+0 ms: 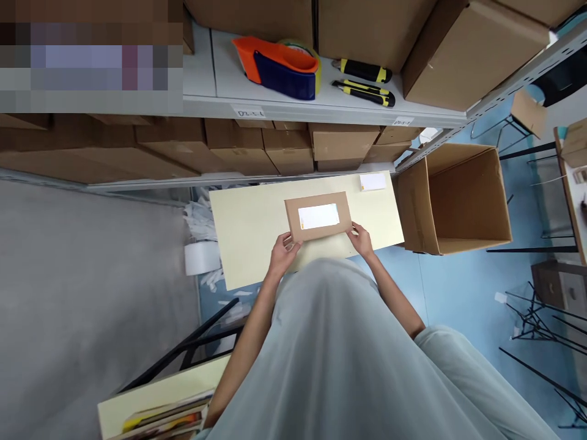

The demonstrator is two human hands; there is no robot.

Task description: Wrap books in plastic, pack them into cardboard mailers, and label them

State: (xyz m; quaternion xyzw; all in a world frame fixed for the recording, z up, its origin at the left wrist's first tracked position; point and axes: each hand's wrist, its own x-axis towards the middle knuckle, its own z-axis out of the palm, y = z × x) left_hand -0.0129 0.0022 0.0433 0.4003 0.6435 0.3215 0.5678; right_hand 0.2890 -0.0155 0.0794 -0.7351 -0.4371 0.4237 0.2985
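Note:
A flat brown cardboard package point(318, 236) with a white label point(318, 216) on its top is held by its near corners over the pale yellow tabletop point(250, 226). My left hand point(283, 253) grips the near left corner, fingers closed on the edge. At the near right corner, my right hand point(361, 239) pinches the package between thumb and fingers. Whether the package rests on the table or hovers just above it, I cannot tell. A small stack of white labels point(373, 181) lies at the table's far right corner.
Right of the table stands a large open carton point(468, 201). On the shelf point(284, 109) ahead are an orange and blue tape dispenser point(279, 67) and two utility knives point(364, 80). Closed boxes point(243, 143) line the level below. A white roll point(202, 258) sits left of the table.

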